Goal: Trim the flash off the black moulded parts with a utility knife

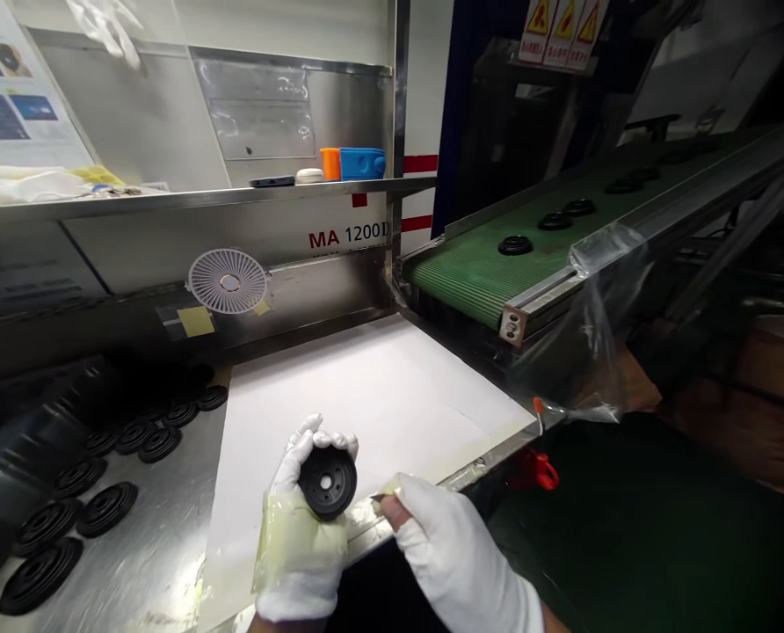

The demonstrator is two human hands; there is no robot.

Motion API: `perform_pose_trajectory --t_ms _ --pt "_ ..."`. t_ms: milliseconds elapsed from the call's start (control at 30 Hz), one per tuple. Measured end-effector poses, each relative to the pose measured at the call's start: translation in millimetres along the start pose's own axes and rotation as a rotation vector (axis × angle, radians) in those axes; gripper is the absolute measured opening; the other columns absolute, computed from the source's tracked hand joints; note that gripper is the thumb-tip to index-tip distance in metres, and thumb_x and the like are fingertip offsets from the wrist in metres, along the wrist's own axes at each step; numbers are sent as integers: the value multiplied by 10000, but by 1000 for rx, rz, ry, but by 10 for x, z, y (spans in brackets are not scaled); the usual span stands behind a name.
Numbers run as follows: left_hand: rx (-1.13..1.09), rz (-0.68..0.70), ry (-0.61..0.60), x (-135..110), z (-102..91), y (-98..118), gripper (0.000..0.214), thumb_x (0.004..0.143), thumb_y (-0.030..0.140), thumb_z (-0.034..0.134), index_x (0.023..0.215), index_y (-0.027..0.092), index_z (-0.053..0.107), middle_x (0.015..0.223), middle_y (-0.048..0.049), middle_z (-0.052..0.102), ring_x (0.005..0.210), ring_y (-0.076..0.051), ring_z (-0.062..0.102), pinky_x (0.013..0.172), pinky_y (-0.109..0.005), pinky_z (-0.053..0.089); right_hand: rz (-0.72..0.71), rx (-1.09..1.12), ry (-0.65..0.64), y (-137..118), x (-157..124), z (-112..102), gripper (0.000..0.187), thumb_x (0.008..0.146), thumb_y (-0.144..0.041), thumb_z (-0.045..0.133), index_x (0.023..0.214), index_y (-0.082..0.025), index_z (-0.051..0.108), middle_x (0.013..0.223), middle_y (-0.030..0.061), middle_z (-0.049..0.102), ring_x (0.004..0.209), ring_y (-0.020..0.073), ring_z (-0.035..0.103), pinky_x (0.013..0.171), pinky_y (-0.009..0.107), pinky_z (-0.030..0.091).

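Note:
My left hand [306, 527], in a white glove with yellowish tape round the palm and wrist, is closed round a black round plastic part [327, 483]. The part is tilted so its face with a central hole and smaller holes shows. To its right, apart from the part, my right hand [451, 549] is closed in a white glove with a bare fingertip showing. Out of its pinch pokes the short dark tip of a small blade-like tool [377, 498]; the rest is hidden in the fingers. Beneath the hands lies a white sheet [366, 378] on the bench.
Several black round parts [106, 508] lie on the metal bench at left. A green conveyor belt [471, 272] carries more such parts at right. A small white fan [228, 281] stands at the back. Red-handled snips [543, 471] hang at the bench edge. A shelf [187, 200] runs above.

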State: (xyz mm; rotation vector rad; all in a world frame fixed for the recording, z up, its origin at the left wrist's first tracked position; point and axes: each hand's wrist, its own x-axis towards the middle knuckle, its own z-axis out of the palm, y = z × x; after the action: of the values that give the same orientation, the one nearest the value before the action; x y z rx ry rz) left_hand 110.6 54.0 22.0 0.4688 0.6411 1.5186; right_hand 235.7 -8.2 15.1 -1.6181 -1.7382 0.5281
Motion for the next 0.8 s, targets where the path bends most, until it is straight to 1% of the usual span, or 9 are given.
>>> perform_pose_trajectory --t_ms 67,167,267,367,467,633,733,800 --pt "-29 -26 10 4 67 -38 228 726 146 646 953 163 652 746 -15 619 751 -143 621 881 -367 527 49 17 36 87 -7 -132 365 936 -458 321 681 -230 449 648 -24 541 602 132 488 564 264 299" --pt "-131 -137 70 -3 212 -52 147 783 219 603 889 140 668 721 -36 633 737 -160 641 861 -385 541 87 13 92 208 -21 -303 376 941 -477 306 693 -236 451 656 -25 544 609 138 487 576 273 312" --pt "-171 -208 134 -31 362 -37 211 825 239 535 913 103 670 802 -97 679 834 -230 669 837 -429 554 109 1 126 321 -37 -413 384 937 -500 299 694 -239 439 658 -30 545 599 138 493 576 283 313" --pt "-165 -257 198 -64 454 -26 240 836 216 505 945 68 658 856 -143 695 900 -289 667 803 -460 568 146 -55 175 421 -45 -474 397 924 -533 300 693 -241 439 645 -31 537 594 145 499 580 295 315" --pt "-161 -283 210 -63 443 -46 244 835 205 512 970 55 648 898 -162 699 933 -310 659 805 -472 568 168 -79 175 479 -58 -511 405 919 -550 286 716 -245 459 665 -22 560 619 156 518 589 301 326" --pt "-184 -339 164 -4 317 -126 281 817 203 555 1050 66 631 978 -175 693 1000 -323 633 854 -501 545 176 -62 153 487 -93 -542 409 918 -560 284 715 -247 453 661 -24 567 606 150 524 580 287 357" --pt "-188 -367 160 1 330 -182 295 805 202 574 1061 62 623 1004 -183 687 1010 -326 628 859 -503 544 195 -83 165 465 -104 -564 428 911 -569 276 710 -249 476 650 -11 586 604 163 544 559 281 389" --pt "-183 -386 162 -7 368 -220 286 803 207 574 1039 54 625 999 -191 686 1002 -328 632 847 -494 551 195 -92 180 438 -117 -591 428 906 -565 285 775 -256 550 688 4 629 650 181 591 571 279 429"
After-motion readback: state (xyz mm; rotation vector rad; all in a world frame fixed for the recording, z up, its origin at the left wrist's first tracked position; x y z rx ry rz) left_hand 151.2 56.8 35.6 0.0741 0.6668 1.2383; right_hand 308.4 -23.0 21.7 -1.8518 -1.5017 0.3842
